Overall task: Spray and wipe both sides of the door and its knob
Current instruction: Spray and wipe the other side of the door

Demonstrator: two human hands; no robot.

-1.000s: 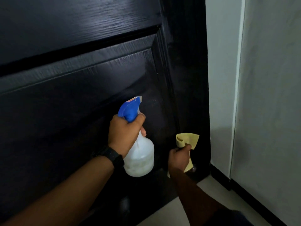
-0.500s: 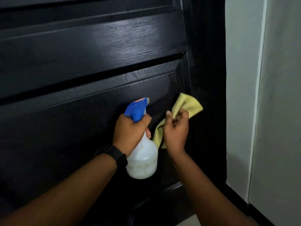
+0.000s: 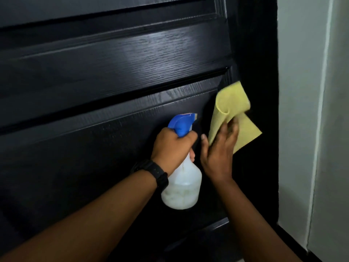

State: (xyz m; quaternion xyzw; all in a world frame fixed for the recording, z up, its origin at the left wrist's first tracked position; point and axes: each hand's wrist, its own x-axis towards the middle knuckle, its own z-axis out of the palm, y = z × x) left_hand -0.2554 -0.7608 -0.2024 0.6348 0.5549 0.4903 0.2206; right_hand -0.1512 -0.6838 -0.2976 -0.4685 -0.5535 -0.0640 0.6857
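A black panelled door (image 3: 113,76) with a wood-grain surface fills most of the view. My left hand (image 3: 173,148), with a black watch on the wrist, grips the neck of a clear spray bottle (image 3: 181,191) with a blue trigger head. The bottle holds some cloudy liquid. My right hand (image 3: 219,154) holds a yellow cloth (image 3: 228,103) against the door's right side, near the corner of the lower panel. The fingertips are hidden under the cloth. No knob is in view.
The black door frame (image 3: 264,91) runs down the right of the door. Beyond it stands a pale wall (image 3: 302,110) with a black skirting board (image 3: 294,241) at its foot.
My right hand has risen from near the door's bottom up to the lower panel's top right corner, and the cloth has spread out on the door. The view has tilted upward. The bottle has stayed in my left hand.
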